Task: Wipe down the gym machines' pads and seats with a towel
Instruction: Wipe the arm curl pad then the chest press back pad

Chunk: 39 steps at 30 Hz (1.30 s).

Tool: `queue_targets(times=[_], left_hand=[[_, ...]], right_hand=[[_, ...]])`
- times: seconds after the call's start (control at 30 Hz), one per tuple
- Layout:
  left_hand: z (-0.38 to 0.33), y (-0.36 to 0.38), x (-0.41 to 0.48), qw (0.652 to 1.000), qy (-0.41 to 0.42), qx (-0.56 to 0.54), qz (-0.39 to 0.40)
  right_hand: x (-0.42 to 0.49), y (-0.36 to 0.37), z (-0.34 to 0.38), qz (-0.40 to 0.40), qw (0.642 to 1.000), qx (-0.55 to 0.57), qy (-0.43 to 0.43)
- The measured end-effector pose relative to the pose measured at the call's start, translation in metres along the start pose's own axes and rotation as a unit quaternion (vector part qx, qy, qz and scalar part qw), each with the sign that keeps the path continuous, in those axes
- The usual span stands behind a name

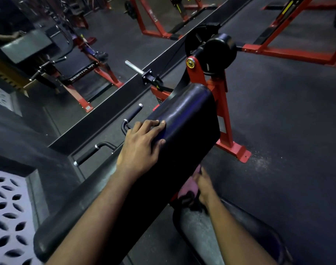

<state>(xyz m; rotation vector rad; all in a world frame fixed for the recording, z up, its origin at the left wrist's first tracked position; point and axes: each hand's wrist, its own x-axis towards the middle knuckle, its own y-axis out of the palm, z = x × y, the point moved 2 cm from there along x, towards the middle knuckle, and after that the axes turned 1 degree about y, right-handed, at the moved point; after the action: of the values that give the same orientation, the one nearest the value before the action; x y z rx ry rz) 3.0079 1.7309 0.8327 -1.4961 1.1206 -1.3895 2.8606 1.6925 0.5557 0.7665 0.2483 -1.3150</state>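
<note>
A long black arm pad (182,131) of a red-framed curl machine slopes away from me across the middle of the view. My left hand (142,146) rests on its top ridge, fingers laid over the edge. Lower, on the pad's near face, my right hand (203,185) grips a pink towel (188,190) pressed against the pad's underside edge. A black seat (259,226) lies below my right forearm, partly hidden by it.
The machine's red frame (223,115) and foot plate stand on the dark rubber floor to the right. Black handles (94,152) stick out on the left. A wall mirror (77,54) runs along the left. More red frames (297,50) stand at the back.
</note>
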Motion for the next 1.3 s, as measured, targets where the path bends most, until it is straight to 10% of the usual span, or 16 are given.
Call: queue_targets(times=[0.23,0.47,0.77,0.97,1.17,1.3], left_hand=[[-0.002,0.001,-0.001,1.000,-0.009,0.013,-0.004],[-0.005,0.001,-0.002,1.000,-0.011,0.023,-0.001],[-0.003,-0.016,-0.029,0.992,-0.048,-0.112,-0.013],[0.019,-0.042,-0.102,0.989,-0.088,-0.112,-0.036],[0.047,-0.071,-0.170,0.982,-0.154,-0.092,-0.055],[0.064,-0.086,-0.214,0.970,-0.224,-0.067,-0.072]], right_hand=[[0.020,-0.022,0.063,-0.103,0.993,0.044,-0.028],[-0.059,0.019,-0.018,0.034,0.999,0.032,0.012],[-0.060,0.019,-0.018,-0.071,0.996,0.044,-0.027],[-0.128,0.043,-0.092,0.057,0.997,-0.042,0.041],[-0.122,0.052,-0.065,-0.081,0.996,0.030,0.014],[-0.162,0.065,-0.102,0.026,0.996,-0.053,0.059]])
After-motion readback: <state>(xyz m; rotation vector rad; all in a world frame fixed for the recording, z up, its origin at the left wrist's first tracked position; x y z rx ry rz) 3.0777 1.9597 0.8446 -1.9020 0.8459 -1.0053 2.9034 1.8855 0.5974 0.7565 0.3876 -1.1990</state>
